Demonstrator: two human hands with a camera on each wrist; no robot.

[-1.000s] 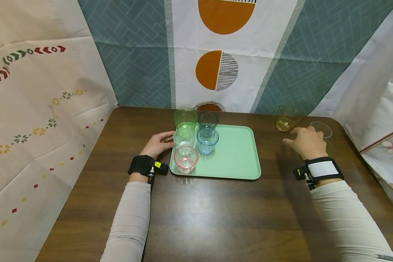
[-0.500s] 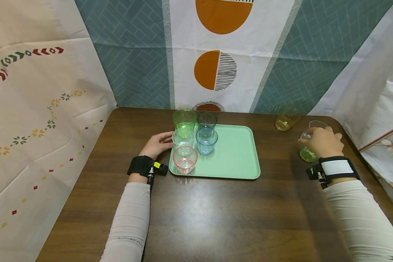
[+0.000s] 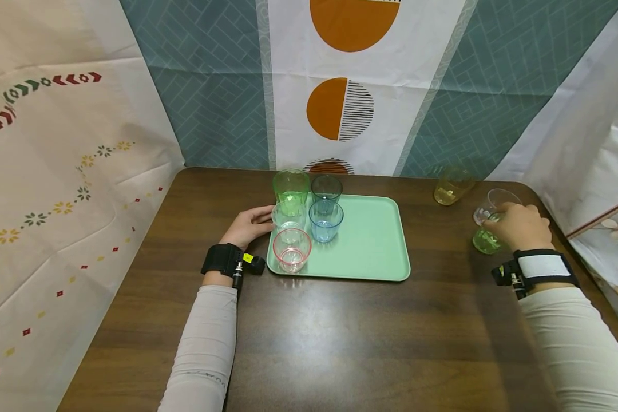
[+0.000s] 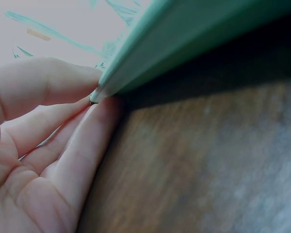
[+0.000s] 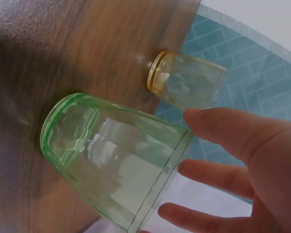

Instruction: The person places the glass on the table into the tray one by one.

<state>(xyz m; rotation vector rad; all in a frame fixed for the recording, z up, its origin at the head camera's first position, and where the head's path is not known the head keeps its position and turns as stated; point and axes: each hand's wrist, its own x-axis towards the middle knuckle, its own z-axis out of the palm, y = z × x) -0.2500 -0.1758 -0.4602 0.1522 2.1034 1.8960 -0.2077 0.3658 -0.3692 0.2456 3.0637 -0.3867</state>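
Observation:
My left hand [image 3: 246, 228] pinches the left edge of a mint-green tray [image 3: 371, 240]; the left wrist view has the tray rim [image 4: 128, 63] between thumb and fingers. On the tray's left part stand a green glass [image 3: 291, 186], a dark grey glass [image 3: 327, 187], a clear glass [image 3: 288, 214], a blue glass [image 3: 325, 222] and a red-rimmed glass [image 3: 292, 252]. Far right, my right hand [image 3: 524, 230] is at another green glass [image 5: 106, 155] on the table, its fairly straight fingers and thumb right by the rim. The hand partly hides this glass in the head view.
A clear glass [image 3: 485, 213] stands just behind the right-hand green glass. Farther back, close to the hanging cloth [image 3: 494, 114], is an amber glass [image 3: 446, 192]. Cloth also hangs along the left and right sides of the brown table [image 3: 309, 343].
My right hand has moved right and slightly toward me, from beside the amber glass to the green glass, which now shows more. The left hand stays at the tray edge.

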